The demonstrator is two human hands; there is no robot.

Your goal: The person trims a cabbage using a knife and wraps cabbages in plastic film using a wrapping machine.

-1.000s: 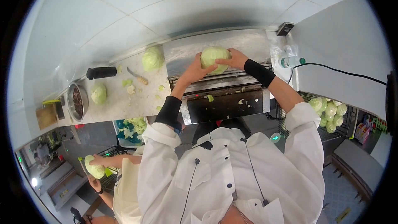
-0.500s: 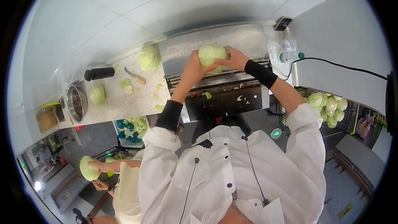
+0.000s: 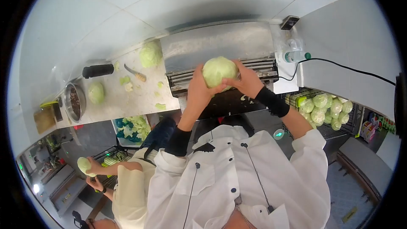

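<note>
Between my two hands is a pale green cabbage (image 3: pixel 219 72), held up over the front of a metal work surface (image 3: pixel 220 40). My left hand (image 3: pixel 199 85) wraps its left side, the fingers partly behind it. My right hand (image 3: pixel 248 80) grips the right side, the thumb lying across the near face. Below the cabbage, slatted metal rails (image 3: pixel 258 65) run along the front of the surface. A dark tray-like area (image 3: pixel 229 104) with leaf scraps lies nearer to me.
On the left counter (image 3: pixel 140 89) are two cabbages (image 3: pixel 151 54), a curved knife (image 3: pixel 135 73), scraps and a metal bowl (image 3: pixel 74 101). A co-worker's hand (image 3: pixel 94 167) holds another cabbage. At right stand a bottle (image 3: pixel 297 56), a cable and a crate of wrapped cabbages (image 3: pixel 325 108).
Both my hands have brought the cabbage down and toward me, off the flat metal and over the rails. The co-worker's cabbage has shifted slightly left and up in view.
</note>
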